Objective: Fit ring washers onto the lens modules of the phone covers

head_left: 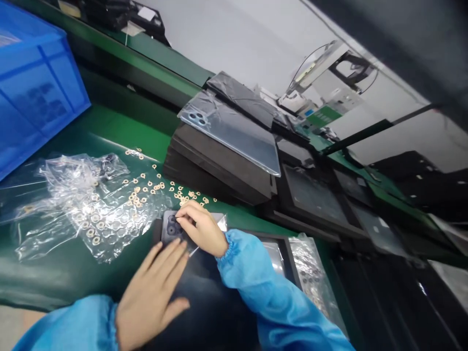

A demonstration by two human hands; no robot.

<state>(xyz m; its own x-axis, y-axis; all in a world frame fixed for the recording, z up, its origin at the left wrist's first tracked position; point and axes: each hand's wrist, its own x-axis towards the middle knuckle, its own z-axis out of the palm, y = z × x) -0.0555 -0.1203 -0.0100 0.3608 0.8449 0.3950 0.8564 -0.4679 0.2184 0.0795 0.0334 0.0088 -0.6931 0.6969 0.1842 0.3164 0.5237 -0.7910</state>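
Observation:
A dark grey tablet-like panel (167, 238) with a cluster of round camera lenses at its corner lies before me in a black tray. My right hand (202, 228) is over that corner, thumb and fingertips pinched together at the lenses. Whatever is between those fingertips is too small to make out. My left hand (155, 290) lies with fingers stretched out flat, its tips at the panel's near edge just below the lenses. Small tan ring-shaped pieces (137, 197) are scattered on the green mat behind and left of the panel.
Clear plastic bags (87, 200) with more rings lie left. A blue crate (40, 83) stands far left. Behind, a stack of black foam trays (215, 168) carries a light blue tablet-like panel (237, 131). More trays with panels (318, 195) extend right, beside another plastic bag (310, 268).

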